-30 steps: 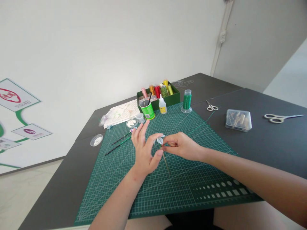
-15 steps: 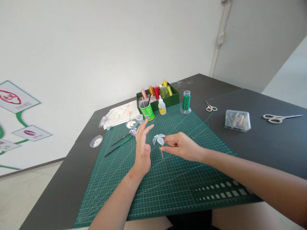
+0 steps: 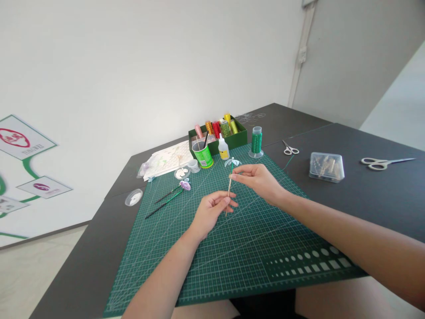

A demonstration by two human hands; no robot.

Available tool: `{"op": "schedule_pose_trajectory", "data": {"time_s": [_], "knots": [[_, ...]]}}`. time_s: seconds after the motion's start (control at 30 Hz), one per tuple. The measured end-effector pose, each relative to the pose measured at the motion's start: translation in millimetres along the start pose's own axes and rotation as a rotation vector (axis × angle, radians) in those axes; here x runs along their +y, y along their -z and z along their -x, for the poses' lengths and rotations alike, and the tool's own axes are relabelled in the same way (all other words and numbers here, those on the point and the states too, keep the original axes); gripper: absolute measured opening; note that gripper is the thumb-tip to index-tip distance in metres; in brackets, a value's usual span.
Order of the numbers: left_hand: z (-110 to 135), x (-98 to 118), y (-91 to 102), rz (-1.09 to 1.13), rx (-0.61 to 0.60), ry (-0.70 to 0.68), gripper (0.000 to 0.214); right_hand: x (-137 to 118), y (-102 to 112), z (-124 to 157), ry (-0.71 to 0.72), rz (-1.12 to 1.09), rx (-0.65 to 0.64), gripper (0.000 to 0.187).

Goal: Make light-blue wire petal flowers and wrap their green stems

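A dark table (image 3: 96, 248) spreads before you, with a green gridded cutting mat (image 3: 232, 266) lying on it; pale ovals and rectangles are printed near the mat's near right corner. Over the middle of the mat, your left hand (image 3: 210, 212) pinches the lower part of a thin stick (image 3: 229, 188) between thumb and forefinger, the other fingers loosely bent. Your right hand (image 3: 260, 180) closes thumb and forefinger on the stick higher up, by its green portion. The stick stands nearly upright, leaning slightly right at the top, and carries a pale blue flower (image 3: 232, 162), which you hold above the mat's far half. On the mat's left side lie two slender rods (image 3: 162, 210), dark at their near ends, with a purple rose (image 3: 185, 185) at their far ends. Off the mat's left edge sits a shallow dish (image 3: 133, 197) with white contents. Off its right edge you have a lidded clear box (image 3: 327, 167) and, beyond that to the right, large scissors (image 3: 378, 164). Near the mat's far edge stand a bright green can (image 3: 203, 156), a white squeeze bottle (image 3: 223, 148) and a green thread spool (image 3: 256, 142). Just past that edge, a dark green box (image 3: 239, 138) holds colored spools (image 3: 216, 129), before a white wall (image 3: 182, 57).
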State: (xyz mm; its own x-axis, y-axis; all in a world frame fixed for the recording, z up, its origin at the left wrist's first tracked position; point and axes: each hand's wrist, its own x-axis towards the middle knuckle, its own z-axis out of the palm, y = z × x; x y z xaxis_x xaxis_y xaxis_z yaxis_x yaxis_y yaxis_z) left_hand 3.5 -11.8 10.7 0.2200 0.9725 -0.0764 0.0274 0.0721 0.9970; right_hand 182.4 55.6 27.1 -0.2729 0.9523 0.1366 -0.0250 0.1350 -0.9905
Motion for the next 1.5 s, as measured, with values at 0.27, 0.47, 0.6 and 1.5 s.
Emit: {"op": "schedule_pose_trajectory", "data": {"time_s": [0.27, 0.47, 0.6, 1.5], "knots": [[1.5, 1.3, -2.1, 0.071, -0.017, 0.049, 0.032, 1.4, -2.8, 4.0, -0.035, -0.035, -0.029, 0.037], [2.0, 0.4, -3.9, 0.094, -0.010, 0.040, 0.032, 1.7, -3.9, 7.3, -0.129, -0.147, -0.068, 0.044], [2.6, -0.5, -5.1, 0.092, -0.020, 0.054, 0.034, 3.0, -4.1, 7.3, -0.128, -0.176, -0.075, 0.041], [4.3, 2.4, -7.4, -0.022, 0.212, -0.086, 0.045, 8.2, -24.5, 21.0, -0.039, -0.123, -0.117, 0.023]]}}
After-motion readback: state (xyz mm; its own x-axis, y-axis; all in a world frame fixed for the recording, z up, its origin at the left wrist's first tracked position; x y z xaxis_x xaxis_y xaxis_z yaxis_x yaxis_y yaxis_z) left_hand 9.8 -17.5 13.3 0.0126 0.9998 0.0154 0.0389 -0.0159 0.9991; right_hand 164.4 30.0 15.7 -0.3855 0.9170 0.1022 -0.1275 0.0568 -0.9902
